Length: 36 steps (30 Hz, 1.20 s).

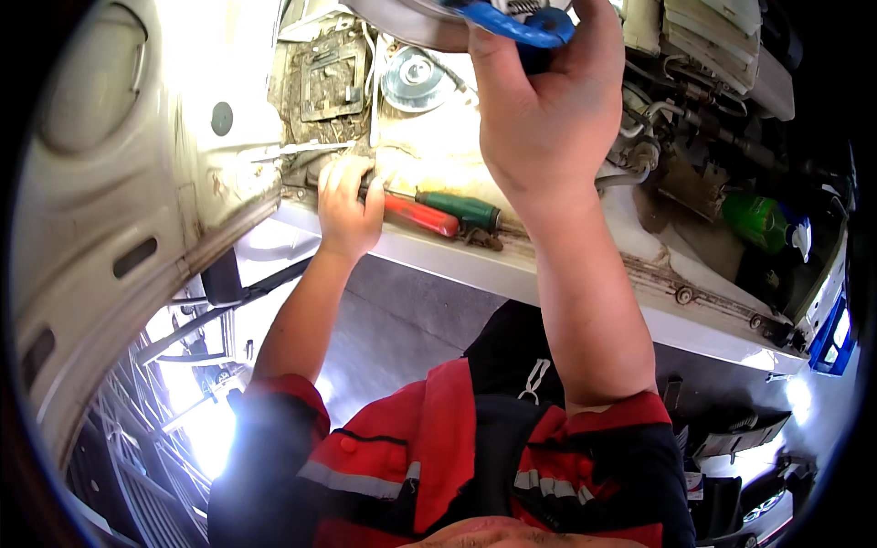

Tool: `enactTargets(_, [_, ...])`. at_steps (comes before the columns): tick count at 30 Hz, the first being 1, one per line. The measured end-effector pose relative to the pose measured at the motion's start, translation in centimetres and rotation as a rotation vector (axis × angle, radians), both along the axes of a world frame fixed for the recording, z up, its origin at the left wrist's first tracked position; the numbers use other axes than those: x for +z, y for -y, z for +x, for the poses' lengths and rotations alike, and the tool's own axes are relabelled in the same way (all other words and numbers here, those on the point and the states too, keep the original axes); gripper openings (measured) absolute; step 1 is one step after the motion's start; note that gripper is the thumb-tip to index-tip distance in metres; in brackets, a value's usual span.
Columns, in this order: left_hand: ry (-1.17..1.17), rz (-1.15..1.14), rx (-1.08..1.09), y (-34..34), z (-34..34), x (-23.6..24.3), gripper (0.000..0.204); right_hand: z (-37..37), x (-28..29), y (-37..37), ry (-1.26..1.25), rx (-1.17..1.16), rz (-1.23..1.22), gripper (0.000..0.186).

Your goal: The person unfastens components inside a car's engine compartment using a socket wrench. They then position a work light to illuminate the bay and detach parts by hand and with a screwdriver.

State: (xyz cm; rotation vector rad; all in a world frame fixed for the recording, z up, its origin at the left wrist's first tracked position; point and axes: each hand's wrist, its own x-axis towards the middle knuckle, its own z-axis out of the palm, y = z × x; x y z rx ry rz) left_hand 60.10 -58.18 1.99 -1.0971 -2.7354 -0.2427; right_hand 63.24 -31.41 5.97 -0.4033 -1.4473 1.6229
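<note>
My right hand (548, 128) is raised at the top centre, gripping a blue object (512, 23) with a small coiled spring, partly cut off by the frame edge; a curved grey metal part (411, 23) lies behind it. My left hand (350, 205) is on the inner ledge of the white vehicle body (438, 260), fingers curled over something I cannot make out. Just right of its thumb lie a red-handled tool (420, 215) and a green-handled tool (461, 208). Above them is a round silver disc (416, 80) beside a grimy bracket (329, 78).
A raised white panel (119, 192) fills the left. Hoses and pipes (639, 155) and a green bottle (758, 219) sit in the bay at right. A blue object (831, 333) is at the far right edge. Dark items (740, 434) lie low right, below the white edge.
</note>
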Motion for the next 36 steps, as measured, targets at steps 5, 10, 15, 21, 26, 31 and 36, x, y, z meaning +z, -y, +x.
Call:
enactTargets(5, [-0.039,0.059,-0.020,0.6,0.4,-0.3,0.019,2.0,-2.1,1.3,0.030,0.040,0.184,0.063])
enactTargets(10, [-0.044,0.051,-0.035,0.7,0.7,-0.6,0.019,2.2,-2.2,1.3,0.132,-0.010,0.261,0.062])
enactTargets(15, [-0.069,0.042,-0.062,1.6,0.3,-1.0,0.021,2.7,-0.6,2.4,0.258,0.103,0.337,0.059])
enactTargets(21, [-0.079,-0.002,-0.009,1.1,0.8,-1.2,0.031,2.6,-0.8,2.9,0.153,0.035,0.461,0.055])
enactTargets(26, [-0.090,0.107,-0.073,1.0,1.5,-1.1,0.033,2.6,-1.1,3.5,0.081,0.079,0.395,0.049])
enactTargets(31, [-0.156,0.054,-0.013,1.4,2.2,-1.1,0.030,3.1,-0.8,5.2,-0.132,0.078,0.589,0.049])
enactTargets(36, [0.012,0.021,-0.016,1.6,2.1,-0.8,0.032,1.1,-3.2,4.9,-0.262,0.399,0.492,0.052])
